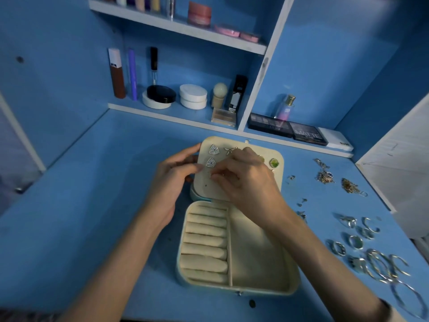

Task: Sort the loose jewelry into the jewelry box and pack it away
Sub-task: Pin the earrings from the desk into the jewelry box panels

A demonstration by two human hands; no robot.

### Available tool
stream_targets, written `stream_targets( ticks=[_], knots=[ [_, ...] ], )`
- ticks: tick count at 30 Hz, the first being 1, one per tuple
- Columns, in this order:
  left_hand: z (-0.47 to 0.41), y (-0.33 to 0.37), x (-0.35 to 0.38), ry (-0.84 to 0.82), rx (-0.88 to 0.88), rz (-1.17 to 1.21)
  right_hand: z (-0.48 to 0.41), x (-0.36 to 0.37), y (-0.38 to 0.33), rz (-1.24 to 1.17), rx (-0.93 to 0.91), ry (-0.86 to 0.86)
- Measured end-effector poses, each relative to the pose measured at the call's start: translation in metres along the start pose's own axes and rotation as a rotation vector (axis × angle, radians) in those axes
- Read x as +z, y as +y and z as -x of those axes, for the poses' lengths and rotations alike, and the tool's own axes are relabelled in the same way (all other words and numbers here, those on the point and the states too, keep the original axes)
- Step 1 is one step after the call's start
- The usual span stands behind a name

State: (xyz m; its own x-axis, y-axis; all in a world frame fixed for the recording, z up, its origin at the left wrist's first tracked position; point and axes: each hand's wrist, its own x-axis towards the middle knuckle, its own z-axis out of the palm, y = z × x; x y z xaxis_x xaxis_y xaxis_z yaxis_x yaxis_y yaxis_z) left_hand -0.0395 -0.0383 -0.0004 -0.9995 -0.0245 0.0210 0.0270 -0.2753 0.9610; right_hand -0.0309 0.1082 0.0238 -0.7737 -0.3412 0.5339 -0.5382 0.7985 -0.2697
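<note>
Two hands are meeting at the earring panel (204, 188) of the open jewelry box (267, 291), which is lying mid-frame on the blue bench (92, 205). The left hand (176, 180) is gripping the panel's left edge, with its fingers curling behind and its thumb pressing on the front. The right hand (246, 180) is reaching across the panel face with thumb and forefinger pinched together. It is apparently holding a small stud (210, 175), though that is too tiny to make out clearly.

Two triangular earrings (213, 150) are sitting one above the other at the panel's upper left. A star earring (229, 150) is sitting beside them and a green stud (274, 162) at the right edge. Below, the box base is showing ring rolls (206, 242) on its left and an open compartment (255, 256) on its right.

Loose rings and hoops (376, 261) are lying at the lower right of the frame, well apart from the box. Tangled chains (325, 176) are lying above them. Cosmetics (193, 96) are standing on the shelf (162, 115) across the top.
</note>
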Motion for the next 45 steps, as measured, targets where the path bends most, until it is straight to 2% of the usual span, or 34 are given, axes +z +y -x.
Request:
stream_targets(
  ticks=[10, 19, 24, 28, 34, 41, 45],
  knots=[
    [0.002, 0.002, -0.001, -0.01, 0.0, -0.004, -0.005, -0.004, -0.009, 0.119, 0.006, -0.075],
    [0.003, 0.003, -0.002, -0.02, 0.004, -0.015, -0.008, 0.006, -0.009, 0.179, 0.059, 0.053],
    [0.003, 0.002, -0.001, -0.021, 0.013, -0.025, -0.004, -0.002, -0.002, 0.055, 0.07, 0.112],
    [0.002, 0.001, -0.001, -0.032, 0.026, -0.064, 0.001, -0.019, 0.016, -0.054, 0.172, 0.133],
    [0.004, 0.001, 0.0, -0.052, 0.051, -0.089, 0.009, -0.054, 0.058, -0.163, 0.366, 0.042],
    [0.003, 0.0, 0.001, -0.041, 0.055, -0.09, 0.022, -0.079, 0.118, -0.062, 0.523, -0.058],
    [0.002, -0.001, 0.001, -0.035, 0.061, -0.103, 0.032, -0.081, 0.135, 0.018, 0.582, -0.189]
  ],
)
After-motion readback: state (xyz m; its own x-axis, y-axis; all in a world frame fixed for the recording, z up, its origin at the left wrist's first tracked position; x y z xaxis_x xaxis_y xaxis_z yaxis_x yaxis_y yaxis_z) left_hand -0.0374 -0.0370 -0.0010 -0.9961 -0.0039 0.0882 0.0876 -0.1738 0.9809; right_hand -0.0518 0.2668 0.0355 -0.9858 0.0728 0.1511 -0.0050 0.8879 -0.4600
